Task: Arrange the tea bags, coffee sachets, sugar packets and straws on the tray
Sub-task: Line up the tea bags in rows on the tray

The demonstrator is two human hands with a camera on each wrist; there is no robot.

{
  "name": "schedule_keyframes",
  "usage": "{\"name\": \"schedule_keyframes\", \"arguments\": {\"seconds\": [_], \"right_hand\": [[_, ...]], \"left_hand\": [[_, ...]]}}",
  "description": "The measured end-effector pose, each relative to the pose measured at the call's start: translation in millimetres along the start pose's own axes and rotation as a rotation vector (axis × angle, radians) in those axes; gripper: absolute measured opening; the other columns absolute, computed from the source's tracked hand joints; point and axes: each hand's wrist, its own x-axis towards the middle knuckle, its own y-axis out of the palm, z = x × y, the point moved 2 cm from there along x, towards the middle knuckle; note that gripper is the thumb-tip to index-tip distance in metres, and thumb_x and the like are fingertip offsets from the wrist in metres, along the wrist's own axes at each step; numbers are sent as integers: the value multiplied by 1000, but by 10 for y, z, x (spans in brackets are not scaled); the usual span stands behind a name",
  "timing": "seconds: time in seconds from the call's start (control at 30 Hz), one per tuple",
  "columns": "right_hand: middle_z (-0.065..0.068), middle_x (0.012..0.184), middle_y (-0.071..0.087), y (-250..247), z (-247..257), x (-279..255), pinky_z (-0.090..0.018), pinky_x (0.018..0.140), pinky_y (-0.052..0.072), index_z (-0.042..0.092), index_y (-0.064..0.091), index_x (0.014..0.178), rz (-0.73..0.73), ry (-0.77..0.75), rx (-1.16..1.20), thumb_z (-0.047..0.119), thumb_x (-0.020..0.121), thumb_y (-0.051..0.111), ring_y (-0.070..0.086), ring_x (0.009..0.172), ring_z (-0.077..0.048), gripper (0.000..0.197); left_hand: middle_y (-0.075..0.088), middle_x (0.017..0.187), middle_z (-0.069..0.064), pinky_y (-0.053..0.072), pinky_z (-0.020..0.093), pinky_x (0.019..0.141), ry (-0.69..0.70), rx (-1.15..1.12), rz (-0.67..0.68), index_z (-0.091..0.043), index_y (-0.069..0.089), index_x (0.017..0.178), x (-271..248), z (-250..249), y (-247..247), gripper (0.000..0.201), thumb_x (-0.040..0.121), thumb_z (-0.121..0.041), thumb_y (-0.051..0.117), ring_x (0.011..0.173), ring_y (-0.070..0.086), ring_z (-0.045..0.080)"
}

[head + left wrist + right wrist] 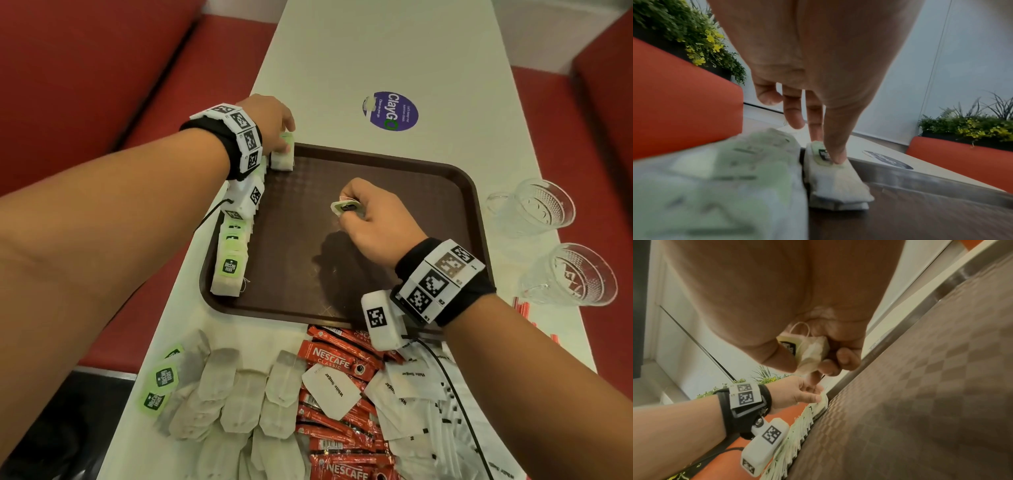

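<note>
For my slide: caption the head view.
Left hand places a tea bag on the tray; right hand holds another.

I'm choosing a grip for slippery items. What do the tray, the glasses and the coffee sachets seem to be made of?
Tray: looks like hard brown plastic, floor textured in a checker pattern, rim smoother with a dull shine.
Glasses: clear, with a cut pattern, probably pressed glass, though clear plastic can't be excluded.
Coffee sachets: glossy red printed film, likely plastic or foil laminate, judging by the sheen.
</note>
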Motion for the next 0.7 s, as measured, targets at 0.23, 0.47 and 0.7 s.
{"name": "schedule_keyframes", "arguments": {"seconds": [0.23, 0.47, 0.7], "right_hand": [[6, 79, 58, -25, -2, -16, -26, 61, 41, 24, 52, 92, -4, 10, 2, 17, 93, 56, 53, 70, -11, 7], [4, 89, 63, 3, 18, 14, -28, 67, 41, 21, 59, 99, -31, 10, 11, 18, 94, 57, 57, 80, -15, 6], [-1, 99, 68, -18, 32, 103, -31, 80, 47, 16, 68, 107, -117, -19, -70, 22, 97, 59, 61, 90, -19, 15]], "left_hand": [[67, 121, 0, 51, 38, 88, 39, 64, 60, -21, 69, 116, -9, -11, 49, 32, 86, -31, 75, 108, 61, 24], [66, 103, -2, 48, 34, 75, 27, 90, 46, -22, 69, 102, -50, -86, 27, 26, 84, -39, 76, 91, 59, 21], [67, 101, -2, 45, 31, 76, 157, -32, 7, -20, 70, 104, -291, -169, -114, 37, 92, -54, 60, 88, 58, 17]]}}
